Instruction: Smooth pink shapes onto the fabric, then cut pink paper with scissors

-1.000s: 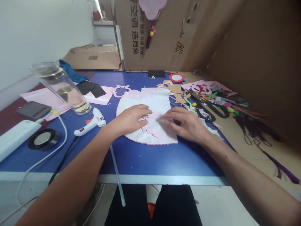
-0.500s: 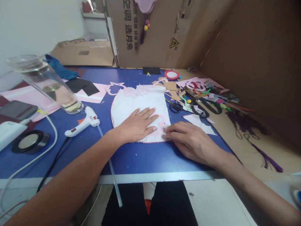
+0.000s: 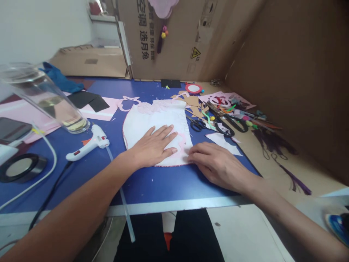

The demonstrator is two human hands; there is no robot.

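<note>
A white fan-shaped fabric piece [image 3: 152,118] with a red-stitched edge lies on the blue table [image 3: 163,182]. A pink scalloped cut-out [image 3: 182,143] sits on its near right corner. My left hand [image 3: 154,145] lies flat on the fabric with fingers stretched out, partly over the pink cut-out. Beside it, my right hand [image 3: 215,163] rests palm down, its fingertips pressing the cut-out's lower right edge at the fabric's corner. Neither hand holds anything.
A white glue gun [image 3: 87,142] with a glue stick lies left of the fabric, near a glass jar [image 3: 49,100] and a tape roll [image 3: 19,166]. Black scissors [image 3: 197,124], larger scissors [image 3: 231,122], paper scraps and purple tassels [image 3: 275,147] crowd the right. Cardboard walls stand behind.
My left hand has flattened further onto the fabric. My right hand slid down from the middle of the pink cut-out to its lower right edge. The camera view shifted right.
</note>
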